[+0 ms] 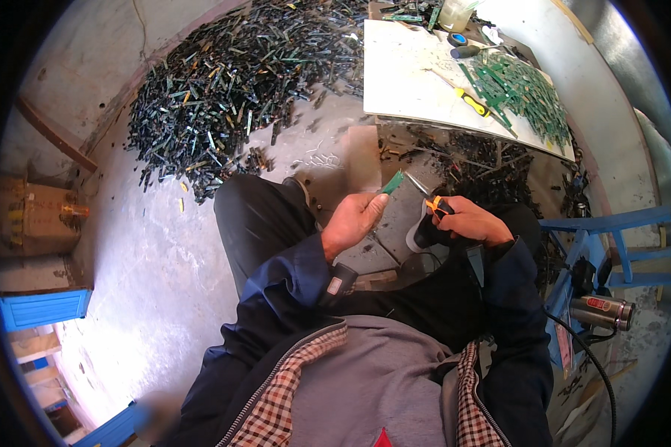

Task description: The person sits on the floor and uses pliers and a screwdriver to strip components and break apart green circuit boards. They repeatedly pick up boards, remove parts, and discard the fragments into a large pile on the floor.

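Observation:
Between the fingers and thumb of my left hand [350,222] is a narrow green circuit board strip [392,182], its far end tilted up and to the right. My right hand [473,222] grips needle-nose pliers [439,205] with orange and black handles. The pliers' metal tip points at the strip's far end, with a small gap between them. Both hands are above the floor between my bent knees. Beyond them, a white board [402,74] carries a heap of green strips [522,93] and a yellow and black screwdriver [473,103].
A large heap of dark strips [224,97] covers the floor at far left; another dark pile [492,171] lies under the board's near edge. At right are a blue wooden stool [611,225] and a steel flask [600,311]. A cardboard box [48,220] stands at left.

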### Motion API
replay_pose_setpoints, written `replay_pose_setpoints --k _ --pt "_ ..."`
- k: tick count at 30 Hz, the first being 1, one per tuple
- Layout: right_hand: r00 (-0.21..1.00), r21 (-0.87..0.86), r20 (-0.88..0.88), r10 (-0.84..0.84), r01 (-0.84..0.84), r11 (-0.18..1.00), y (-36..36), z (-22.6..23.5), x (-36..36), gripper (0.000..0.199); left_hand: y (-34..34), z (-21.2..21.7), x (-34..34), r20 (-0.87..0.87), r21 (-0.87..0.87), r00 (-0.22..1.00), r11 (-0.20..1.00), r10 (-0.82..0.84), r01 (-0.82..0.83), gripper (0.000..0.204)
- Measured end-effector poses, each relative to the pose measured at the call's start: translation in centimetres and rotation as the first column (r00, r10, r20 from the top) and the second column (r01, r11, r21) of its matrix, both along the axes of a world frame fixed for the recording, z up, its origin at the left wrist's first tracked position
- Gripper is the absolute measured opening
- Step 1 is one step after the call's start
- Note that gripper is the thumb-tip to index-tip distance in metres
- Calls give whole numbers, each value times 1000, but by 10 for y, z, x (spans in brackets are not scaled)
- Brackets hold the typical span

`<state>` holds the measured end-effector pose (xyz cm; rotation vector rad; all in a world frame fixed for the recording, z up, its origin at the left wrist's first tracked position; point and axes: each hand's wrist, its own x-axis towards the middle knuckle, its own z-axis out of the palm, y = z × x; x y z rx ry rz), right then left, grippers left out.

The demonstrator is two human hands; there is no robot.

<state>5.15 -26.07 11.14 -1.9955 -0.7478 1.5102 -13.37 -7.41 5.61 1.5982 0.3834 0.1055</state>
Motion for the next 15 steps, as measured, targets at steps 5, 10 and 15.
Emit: replay_pose_setpoints --k 5,10,15 --pt "1000 -2 -10 2 -2 1000 -1 -2 0 30 -1 3 0 14 26 1000 1000 -9 9 45" --pt "1000 2 -7 18 -18 1000 0 -2 -1 28 -1 3 -1 32 12 999 1000 -4 4 45" --pt "1000 5 1 13 -13 1000 1 3 -4 25 0 -4 0 22 -10 1000 1000 -10 10 46"
